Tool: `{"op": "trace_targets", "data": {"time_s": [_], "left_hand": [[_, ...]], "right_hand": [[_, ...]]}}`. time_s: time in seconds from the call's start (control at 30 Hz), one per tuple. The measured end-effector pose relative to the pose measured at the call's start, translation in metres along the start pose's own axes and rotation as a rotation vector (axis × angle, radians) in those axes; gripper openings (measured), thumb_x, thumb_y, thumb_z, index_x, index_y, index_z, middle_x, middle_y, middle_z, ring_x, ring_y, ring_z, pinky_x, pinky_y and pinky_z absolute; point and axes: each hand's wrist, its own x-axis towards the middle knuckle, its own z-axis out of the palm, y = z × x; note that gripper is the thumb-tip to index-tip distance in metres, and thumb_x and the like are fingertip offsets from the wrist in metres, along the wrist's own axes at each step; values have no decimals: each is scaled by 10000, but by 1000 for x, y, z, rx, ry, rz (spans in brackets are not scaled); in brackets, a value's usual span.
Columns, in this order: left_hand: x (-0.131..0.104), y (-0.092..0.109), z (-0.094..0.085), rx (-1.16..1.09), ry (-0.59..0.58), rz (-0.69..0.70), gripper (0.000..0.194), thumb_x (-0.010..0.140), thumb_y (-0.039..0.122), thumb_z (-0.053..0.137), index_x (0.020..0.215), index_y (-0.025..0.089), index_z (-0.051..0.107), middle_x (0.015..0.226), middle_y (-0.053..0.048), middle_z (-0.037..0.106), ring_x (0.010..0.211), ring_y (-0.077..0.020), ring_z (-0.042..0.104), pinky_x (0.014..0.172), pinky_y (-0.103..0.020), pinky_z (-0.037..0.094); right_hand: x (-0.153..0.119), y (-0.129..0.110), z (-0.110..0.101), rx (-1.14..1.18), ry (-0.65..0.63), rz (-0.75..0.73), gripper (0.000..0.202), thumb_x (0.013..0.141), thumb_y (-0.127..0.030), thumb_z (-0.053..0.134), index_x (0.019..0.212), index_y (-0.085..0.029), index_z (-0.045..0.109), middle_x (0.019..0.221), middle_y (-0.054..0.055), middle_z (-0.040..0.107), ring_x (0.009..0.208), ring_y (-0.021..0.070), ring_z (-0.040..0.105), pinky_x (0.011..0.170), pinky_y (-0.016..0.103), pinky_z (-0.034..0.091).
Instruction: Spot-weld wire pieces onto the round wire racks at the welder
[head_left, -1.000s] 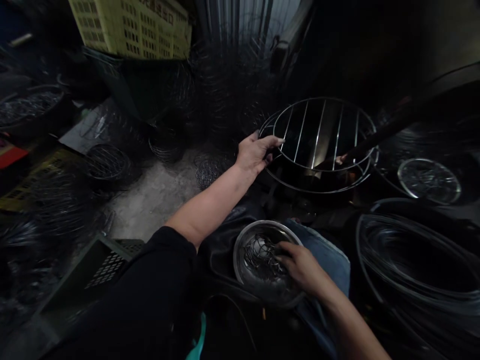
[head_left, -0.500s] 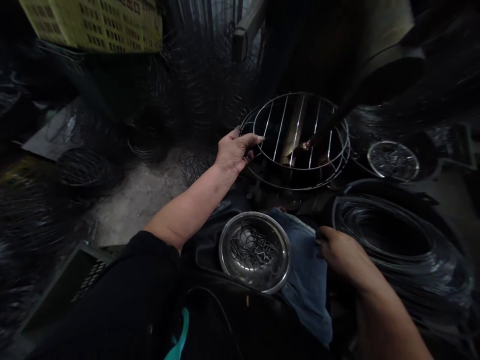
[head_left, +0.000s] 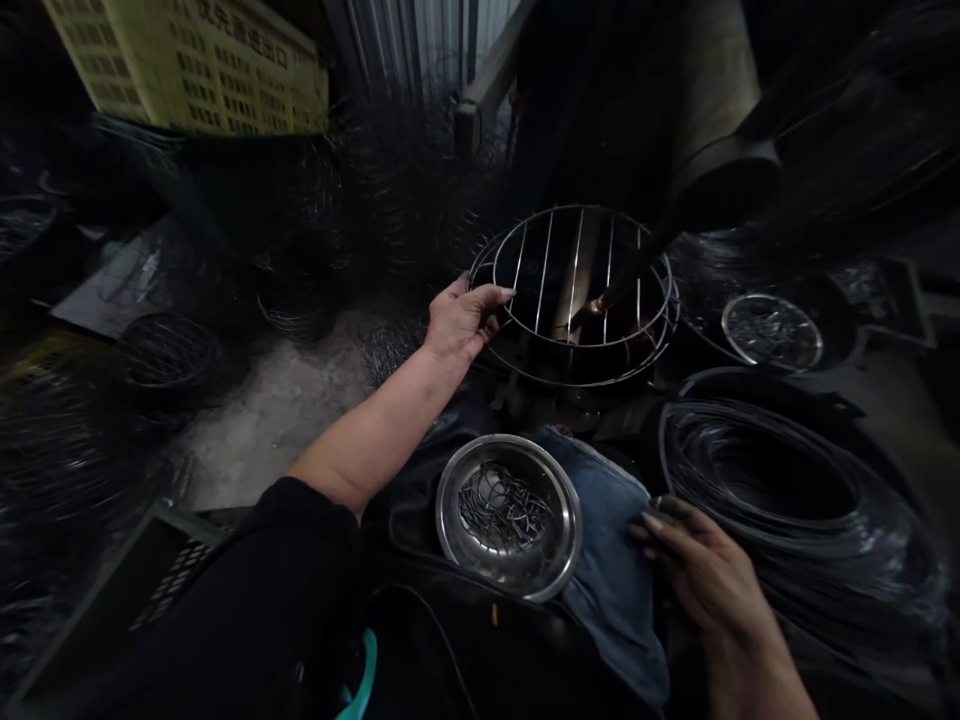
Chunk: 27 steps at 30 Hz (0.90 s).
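My left hand [head_left: 459,325] is closed on the rim of a round wire rack [head_left: 576,340], its thumb lying over the upper ring. Straight bars cross the rack's top, and a second, wider ring sits below. A dark rod with a coppery tip [head_left: 596,306] reaches down to the bars. My right hand [head_left: 701,560] hovers beside my denim-covered leg [head_left: 611,560], fingers loosely bent and apart, with no object visible in them. On my lap rests a steel bowl [head_left: 566,565] containing many short bent wire pieces [head_left: 504,508].
To the right lies a large wire coil [head_left: 810,520] in a dark tub, with another bowl of small metal pieces [head_left: 772,330] behind it. A yellow crate [head_left: 217,75] sits on a dark bin at the back left. Thick cylindrical machine parts [head_left: 716,110] overhang the rack.
My right hand has gone from a closed fist at the denim to loosened fingers, and turned slightly. My left hand keeps its hold on the rack. The whole view has shifted a little.
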Motion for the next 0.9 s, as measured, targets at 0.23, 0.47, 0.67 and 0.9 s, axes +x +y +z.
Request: {"op": "trace_targets", "data": {"time_s": [0.23, 0.47, 0.67, 0.9], "left_hand": [[-3, -4, 2, -14, 3, -2, 384, 456, 119, 787, 761, 188, 564, 634, 63, 561, 573, -77, 534, 493, -195, 335], [-9, -3, 5, -27, -2, 29, 441, 457, 103, 796, 829, 188, 576, 705, 62, 557, 598, -69, 538, 512, -200, 342], [7, 3, 3, -24, -4, 33, 438, 451, 111, 809, 808, 187, 567, 699, 64, 555, 583, -65, 529, 488, -202, 308], [19, 9, 7, -12, -10, 21, 404, 472, 104, 799, 806, 182, 585, 634, 68, 538, 574, -67, 510, 498, -206, 322]], "right_hand": [[0, -47, 45, -341, -67, -291, 469, 464, -406, 881, 840, -140, 788, 594, 65, 699, 462, 172, 594, 417, 262, 467], [2, -109, 141, -575, -5, -824, 270, 681, -388, 702, 814, -178, 808, 664, 60, 731, 609, 223, 693, 560, 303, 537], [14, -87, 159, -38, -70, -583, 364, 614, -400, 845, 851, -136, 768, 594, 40, 701, 415, 164, 607, 361, 240, 468], [14, -89, 172, 115, -73, -612, 316, 585, -304, 881, 814, -131, 751, 600, 30, 701, 445, 176, 654, 360, 221, 500]]}}
